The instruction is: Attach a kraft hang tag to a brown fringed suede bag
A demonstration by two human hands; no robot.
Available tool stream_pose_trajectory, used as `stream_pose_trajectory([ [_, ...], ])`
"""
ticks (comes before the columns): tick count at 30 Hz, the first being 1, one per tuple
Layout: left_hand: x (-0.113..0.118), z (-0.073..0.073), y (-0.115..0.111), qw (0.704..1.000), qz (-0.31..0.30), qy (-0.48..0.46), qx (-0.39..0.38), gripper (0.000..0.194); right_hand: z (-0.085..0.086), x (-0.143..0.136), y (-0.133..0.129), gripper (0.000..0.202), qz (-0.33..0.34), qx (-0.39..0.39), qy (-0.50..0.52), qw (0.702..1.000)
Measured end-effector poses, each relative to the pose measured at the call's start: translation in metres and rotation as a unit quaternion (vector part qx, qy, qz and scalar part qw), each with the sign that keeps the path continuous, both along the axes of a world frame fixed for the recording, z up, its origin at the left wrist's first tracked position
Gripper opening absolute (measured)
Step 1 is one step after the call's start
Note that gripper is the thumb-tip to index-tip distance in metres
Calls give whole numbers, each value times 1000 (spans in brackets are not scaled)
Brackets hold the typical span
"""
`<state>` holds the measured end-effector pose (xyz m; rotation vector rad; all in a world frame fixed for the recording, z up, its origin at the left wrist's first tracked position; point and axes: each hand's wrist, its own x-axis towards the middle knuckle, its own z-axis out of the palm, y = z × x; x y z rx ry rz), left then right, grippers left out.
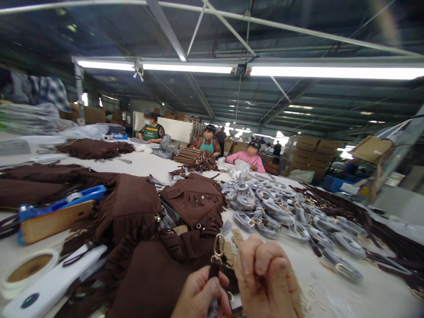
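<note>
My left hand is closed round a dark brown strap, gripped near its end. A gold clasp sticks up from that strap end. Beside it on the right, my right hand is raised with fingers curled and pressed together; whatever they may hold is hidden. Just left of both hands lies a brown suede bag with fringe. Beyond it rest another fringed bag and a third bag. Small tan tags show behind the clasp.
Many wrapped grey strap coils cover the table's right side, with loose brown straps beyond. A blue tape dispenser, a tape roll and a white device lie left. Several people sit or stand across the table.
</note>
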<state>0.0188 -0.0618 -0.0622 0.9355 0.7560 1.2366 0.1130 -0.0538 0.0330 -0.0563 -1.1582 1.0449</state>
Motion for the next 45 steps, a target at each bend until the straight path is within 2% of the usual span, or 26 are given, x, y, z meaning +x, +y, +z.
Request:
stream_pose_trajectory([
  [8, -1, -4, 2, 1000, 3, -2, -1, 60, 4, 7, -9, 37, 0, -42, -36, 998],
  [15, -5, -4, -2, 1000, -15, -10, 22, 55, -1, 0, -1, 36, 4, 5, -12, 1000],
  [22, -7, 4, -5, 999, -19, -23, 37, 45, -23, 0, 7, 39, 3, -37, -90, 995],
  [26, -2, 3, -4, 992, -10, -107, 67, 36, -41, -2, 7, 40, -5, -95, -96, 991],
  [30, 4, -5, 2, 989, 10, -148, 22, 46, -51, -1, 5, 42, -1, -109, -102, 989],
  [34, 4, -4, 6, 994, 79, -79, 6, 58, -52, 6, 5, 42, 1, -96, -130, 987],
  [37, 1, 7, 4, 993, 116, -30, 16, 54, -54, 12, 7, 42, 12, -73, -150, 986],
  [41, -4, 27, -3, 992, 111, 45, 36, 40, -58, 21, 8, 44, 1, -57, -191, 980],
  [43, -8, 38, -6, 975, 138, 143, 102, 28, -56, 27, 8, 43, -41, -60, -232, 970],
  [45, -15, 51, -8, 930, 178, 253, 198, 20, -51, 35, 6, 39, -85, -43, -310, 946],
])
